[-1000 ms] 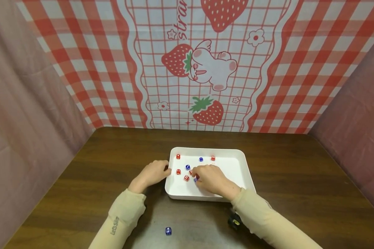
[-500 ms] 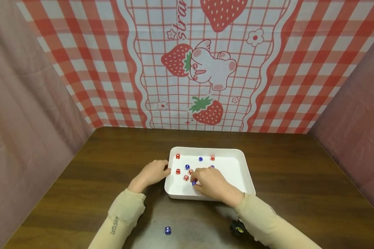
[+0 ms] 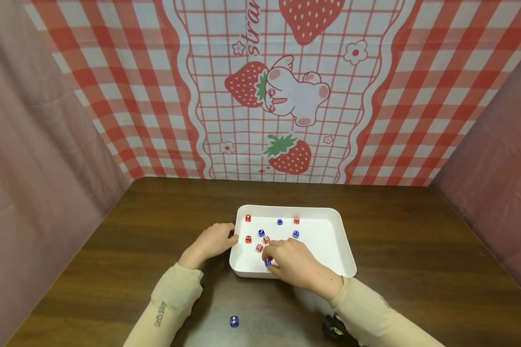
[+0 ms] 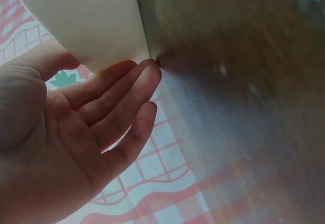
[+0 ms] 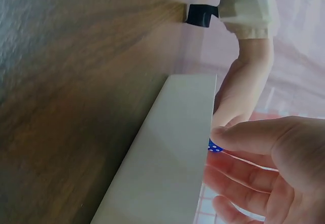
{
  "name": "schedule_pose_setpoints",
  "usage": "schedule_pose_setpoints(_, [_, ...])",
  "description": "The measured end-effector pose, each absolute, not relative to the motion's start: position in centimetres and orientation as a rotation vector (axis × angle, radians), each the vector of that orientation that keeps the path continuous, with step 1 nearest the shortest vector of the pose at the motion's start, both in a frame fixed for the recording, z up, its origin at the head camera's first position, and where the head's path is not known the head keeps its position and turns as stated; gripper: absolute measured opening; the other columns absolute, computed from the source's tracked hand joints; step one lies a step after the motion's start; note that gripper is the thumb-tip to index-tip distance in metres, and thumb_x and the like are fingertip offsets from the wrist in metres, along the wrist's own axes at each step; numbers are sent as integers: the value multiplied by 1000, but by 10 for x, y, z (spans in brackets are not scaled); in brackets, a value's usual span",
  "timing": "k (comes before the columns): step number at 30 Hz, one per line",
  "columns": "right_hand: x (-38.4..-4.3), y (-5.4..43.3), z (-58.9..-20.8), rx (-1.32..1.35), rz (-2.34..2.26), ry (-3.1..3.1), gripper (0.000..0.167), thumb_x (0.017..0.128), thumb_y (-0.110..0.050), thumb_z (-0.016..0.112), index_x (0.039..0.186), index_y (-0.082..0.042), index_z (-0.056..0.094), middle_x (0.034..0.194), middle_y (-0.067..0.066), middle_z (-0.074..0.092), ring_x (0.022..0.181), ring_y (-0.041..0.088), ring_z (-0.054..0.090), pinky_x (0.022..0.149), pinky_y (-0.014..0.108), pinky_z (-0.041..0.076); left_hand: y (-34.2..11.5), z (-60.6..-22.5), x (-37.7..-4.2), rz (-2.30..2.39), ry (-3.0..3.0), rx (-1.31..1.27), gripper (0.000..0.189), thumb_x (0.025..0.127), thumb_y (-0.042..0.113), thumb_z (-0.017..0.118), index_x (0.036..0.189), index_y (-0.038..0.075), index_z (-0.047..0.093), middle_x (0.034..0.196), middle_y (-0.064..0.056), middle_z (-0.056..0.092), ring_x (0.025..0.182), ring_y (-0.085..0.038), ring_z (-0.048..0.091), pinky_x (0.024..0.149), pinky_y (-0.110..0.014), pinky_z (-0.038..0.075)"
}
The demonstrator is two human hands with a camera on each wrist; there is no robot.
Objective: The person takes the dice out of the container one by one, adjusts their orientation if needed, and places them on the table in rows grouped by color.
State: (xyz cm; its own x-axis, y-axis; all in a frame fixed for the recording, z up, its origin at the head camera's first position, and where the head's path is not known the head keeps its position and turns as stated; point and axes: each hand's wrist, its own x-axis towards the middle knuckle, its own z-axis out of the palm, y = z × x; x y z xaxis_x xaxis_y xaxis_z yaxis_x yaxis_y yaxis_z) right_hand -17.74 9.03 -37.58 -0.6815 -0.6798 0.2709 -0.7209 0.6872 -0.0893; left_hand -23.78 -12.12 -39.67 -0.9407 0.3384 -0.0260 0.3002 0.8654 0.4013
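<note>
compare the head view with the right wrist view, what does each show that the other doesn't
Only the head view: the red dice lying inside the white tray and the strawberry prints on the wall cloth.

Only the right wrist view: the palm side of the right hand.

Both: the tray, the right hand pinching a blue die, the left hand, and another blue die outside the tray, cut off by the right wrist picture's top edge.
</note>
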Motion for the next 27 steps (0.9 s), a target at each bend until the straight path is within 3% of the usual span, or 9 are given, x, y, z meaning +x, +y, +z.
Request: schedule_pose_setpoints(27, [-143,76,-371,1302,114,-2643,9,73,-22,71,79,-20,65,74,-9,57,67,7,54,59,23,39,-121,-398,-238,652,2919,484,15,88,23,55,81,10,58,68,-1,52,61,-15,46,57,-30,37])
